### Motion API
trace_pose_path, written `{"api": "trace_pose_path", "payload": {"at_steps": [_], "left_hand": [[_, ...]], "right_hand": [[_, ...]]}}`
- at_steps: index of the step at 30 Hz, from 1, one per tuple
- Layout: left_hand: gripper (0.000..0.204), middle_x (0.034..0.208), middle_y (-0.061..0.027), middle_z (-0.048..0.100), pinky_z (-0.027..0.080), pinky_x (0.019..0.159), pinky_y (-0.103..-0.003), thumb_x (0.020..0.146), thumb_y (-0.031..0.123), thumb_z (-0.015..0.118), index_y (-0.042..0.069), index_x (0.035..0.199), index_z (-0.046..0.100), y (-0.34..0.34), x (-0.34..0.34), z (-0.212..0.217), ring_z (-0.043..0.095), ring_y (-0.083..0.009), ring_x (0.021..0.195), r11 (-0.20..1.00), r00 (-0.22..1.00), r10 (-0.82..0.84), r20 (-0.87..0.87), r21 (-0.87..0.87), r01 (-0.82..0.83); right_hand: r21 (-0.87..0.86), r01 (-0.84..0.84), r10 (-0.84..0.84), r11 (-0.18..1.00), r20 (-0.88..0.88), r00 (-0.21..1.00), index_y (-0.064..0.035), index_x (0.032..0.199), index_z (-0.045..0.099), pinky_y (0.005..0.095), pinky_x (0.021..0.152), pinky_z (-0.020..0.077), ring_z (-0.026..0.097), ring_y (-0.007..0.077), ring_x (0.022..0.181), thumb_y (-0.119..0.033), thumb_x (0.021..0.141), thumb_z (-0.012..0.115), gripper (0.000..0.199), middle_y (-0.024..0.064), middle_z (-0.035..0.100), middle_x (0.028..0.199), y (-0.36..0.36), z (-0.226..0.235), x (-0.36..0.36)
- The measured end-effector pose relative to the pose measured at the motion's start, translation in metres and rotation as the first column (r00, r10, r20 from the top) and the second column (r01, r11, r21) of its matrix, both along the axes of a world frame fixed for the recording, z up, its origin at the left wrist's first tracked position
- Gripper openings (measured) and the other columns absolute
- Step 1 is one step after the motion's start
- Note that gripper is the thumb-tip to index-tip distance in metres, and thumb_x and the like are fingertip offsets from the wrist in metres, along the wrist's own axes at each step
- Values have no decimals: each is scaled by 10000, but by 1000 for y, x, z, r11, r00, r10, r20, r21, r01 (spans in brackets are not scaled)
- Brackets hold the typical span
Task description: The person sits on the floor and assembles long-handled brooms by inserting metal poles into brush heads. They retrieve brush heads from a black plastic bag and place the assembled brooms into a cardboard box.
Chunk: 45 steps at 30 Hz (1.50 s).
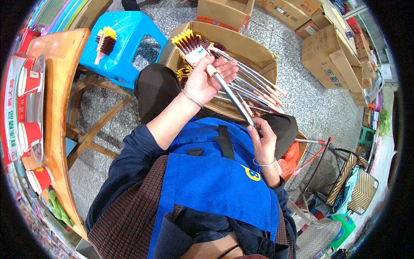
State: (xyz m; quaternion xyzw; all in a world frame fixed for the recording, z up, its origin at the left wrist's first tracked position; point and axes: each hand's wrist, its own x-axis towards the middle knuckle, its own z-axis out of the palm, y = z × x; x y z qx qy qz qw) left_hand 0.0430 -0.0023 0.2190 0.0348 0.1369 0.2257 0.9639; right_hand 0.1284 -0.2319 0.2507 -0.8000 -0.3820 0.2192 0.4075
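A long-handled brush lies slantwise across my lap, its white head [196, 55] and yellow and dark bristles [187, 41] pointing up and left. My left hand [209, 77] supports it at the pink neck, palm up, the fingers partly stretched out beyond the handle. Lower down, my right hand [264, 139] grips the end of the metal tube [235, 100] between thumb and fingers. Behind it, an open cardboard box [258, 52] holds several metal handles with pink ends [254, 71] and more bristled heads. A short brush head [105, 44] rests on the blue stool [123, 28] at the left.
At the left stands a wooden table [64, 82] with red cups [31, 134] and a green cloth [58, 208]. Cardboard boxes [330, 60] stand at the far right and at the back. An orange bag [290, 159] and a folding chair [345, 185] lie to my right.
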Motion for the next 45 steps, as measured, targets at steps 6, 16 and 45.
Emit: {"api": "trace_pose_path", "payload": {"at_steps": [6,16,45], "left_hand": [[349,1063,-233,587,441,926,-455,911,262,383,-23,912,585,-1,-2,-2,569,-334,1013,999,999,9,-45,44,-7],[239,983,-213,609,488,825,-438,903,246,396,58,812,513,-9,2,-2,605,-304,895,958,972,124,-202,281,-64],[241,613,-49,433,485,692,-409,900,240,430,103,705,397,21,36,-92,478,-195,603,995,983,3,-183,-102,-22]], "right_hand": [[-11,-12,13,1000,140,990,-13,956,585,249,611,449,538,124,672,-85,811,634,169,70,565,792,5,4,1],[-1,74,-59,997,591,804,-66,917,615,342,606,474,588,277,703,-134,743,676,197,104,577,802,11,15,-2],[-342,-50,163,938,312,936,-48,1085,592,309,509,460,584,230,582,-179,841,595,277,91,608,718,72,-30,6]]}}
